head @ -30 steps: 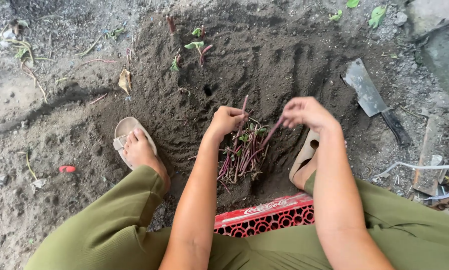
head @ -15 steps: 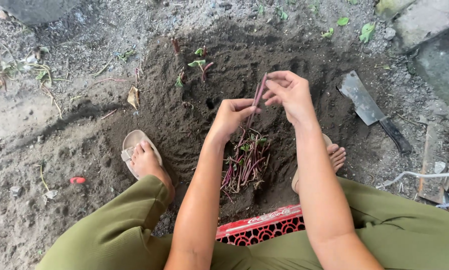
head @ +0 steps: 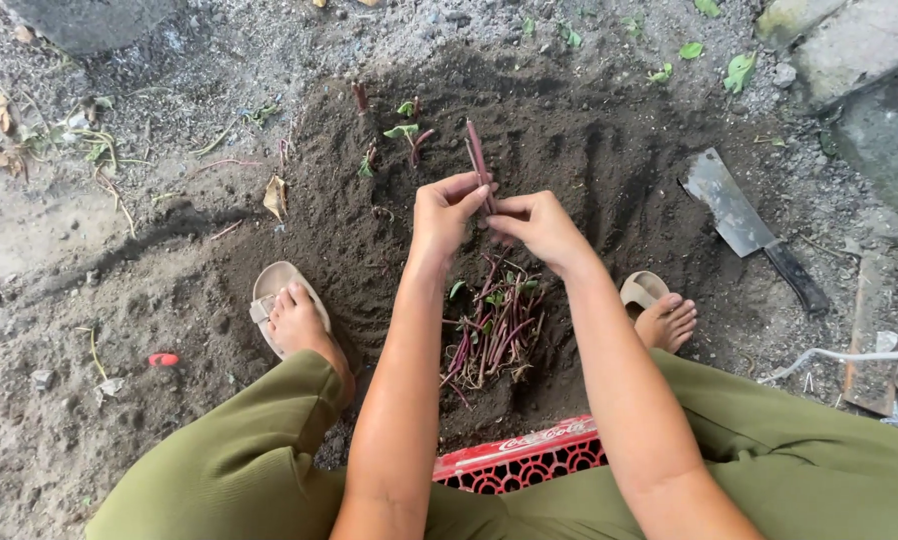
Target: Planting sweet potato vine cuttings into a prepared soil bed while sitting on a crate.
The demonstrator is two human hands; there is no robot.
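Dark soil patch [head: 569, 150] fills middle of view. Red plastic crate [head: 514, 460] at bottom, mostly hidden under legs and arms; white lettering on rim. Cleaver [head: 744, 225] lies on soil at right. Pile of reddish cuttings [head: 491, 330] below hands. Left hand [head: 444, 215] and right hand [head: 539, 225] close together, fingers pinching one red stem [head: 476, 150], upright above pile; lower end hidden by fingers.

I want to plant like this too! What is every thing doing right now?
Left hand: pinching the stem.
Right hand: gripping the stem.
Stem: upright above soil.
Stem pile: lying loose on soil.
Seedlings: planted, standing.
Knife: lying flat.
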